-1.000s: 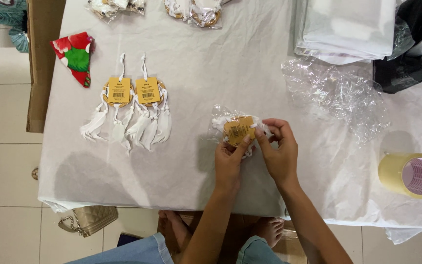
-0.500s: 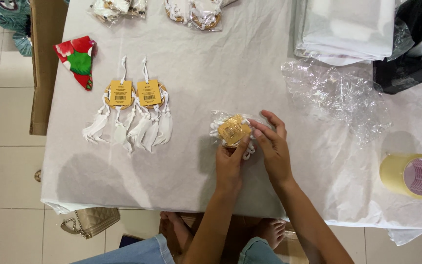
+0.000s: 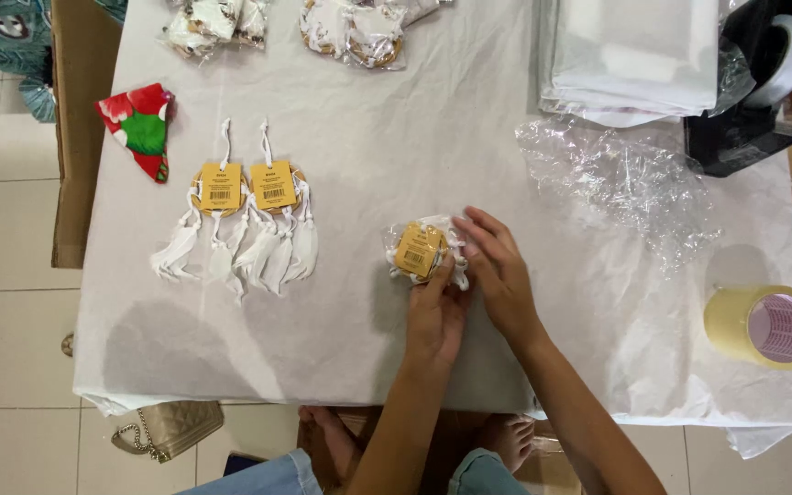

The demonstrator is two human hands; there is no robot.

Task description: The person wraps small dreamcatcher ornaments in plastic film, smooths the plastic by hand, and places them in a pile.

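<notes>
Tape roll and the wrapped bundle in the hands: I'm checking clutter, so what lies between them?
In the head view, only crumpled clear plastic film and white table cover separate the tape roll from the bundle.

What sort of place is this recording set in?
Likely a small home or shop packing station for handmade goods: a table covered in white paper, tagged white feather ornaments, a tape roll, a tape dispenser and stacked white sheets.
</notes>
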